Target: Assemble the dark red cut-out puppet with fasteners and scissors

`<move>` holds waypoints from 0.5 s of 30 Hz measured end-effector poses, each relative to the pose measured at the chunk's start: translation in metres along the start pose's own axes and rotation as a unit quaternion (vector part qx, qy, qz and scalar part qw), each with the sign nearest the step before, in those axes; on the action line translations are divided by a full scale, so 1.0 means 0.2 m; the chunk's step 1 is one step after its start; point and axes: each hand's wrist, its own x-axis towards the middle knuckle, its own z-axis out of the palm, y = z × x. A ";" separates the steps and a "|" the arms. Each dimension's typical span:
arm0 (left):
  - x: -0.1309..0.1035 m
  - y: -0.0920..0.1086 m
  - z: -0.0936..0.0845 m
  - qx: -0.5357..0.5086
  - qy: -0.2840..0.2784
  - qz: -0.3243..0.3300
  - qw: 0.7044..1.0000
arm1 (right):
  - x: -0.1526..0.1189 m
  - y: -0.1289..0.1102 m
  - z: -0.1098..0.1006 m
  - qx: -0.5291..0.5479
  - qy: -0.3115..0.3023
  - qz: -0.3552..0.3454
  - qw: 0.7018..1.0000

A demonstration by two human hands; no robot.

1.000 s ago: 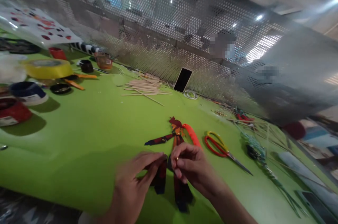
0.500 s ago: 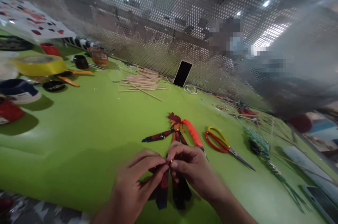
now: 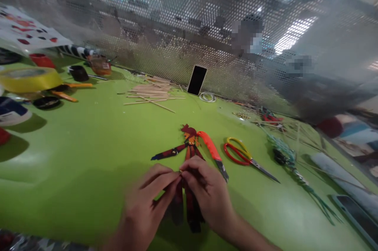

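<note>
A flat jointed puppet figure point(image 3: 189, 144) in dark red, orange and blue lies on the green table point(image 3: 88, 156), head pointing away from me. My left hand point(image 3: 147, 199) and my right hand point(image 3: 203, 192) meet over its lower body. Their fingertips pinch together on a tiny gold-coloured fastener point(image 3: 180, 172) at the puppet's leg joint. The puppet's legs show dark between my hands; one arm stretches out to the left.
An orange-handled knife point(image 3: 211, 152) and red-and-yellow scissors point(image 3: 245, 158) lie just right of the puppet. Thin wooden sticks point(image 3: 153, 93) and a propped phone point(image 3: 197, 80) sit further back by the perforated metal screen. Tape rolls and pots crowd the far left; cords and another phone lie right.
My hands have slid slightly left and closed tighter on the fastener. The view has shifted a little, so the table's contents sit higher and further left.
</note>
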 end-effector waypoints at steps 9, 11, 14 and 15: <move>0.02 -0.04 0.02 -0.056 -0.025 -0.055 0.997 | 0.02 0.00 0.04 -0.057 0.032 -0.067 0.996; 0.02 -0.06 0.02 -0.065 -0.031 -0.048 0.996 | 0.02 0.04 0.05 -0.065 0.037 -0.089 0.993; 0.01 -0.09 0.02 -0.076 -0.038 -0.018 0.996 | 0.03 0.13 0.07 -0.072 0.072 -0.133 0.986; 0.01 -0.10 0.02 -0.075 -0.037 -0.009 0.996 | 0.03 0.17 0.07 -0.076 0.083 -0.146 0.983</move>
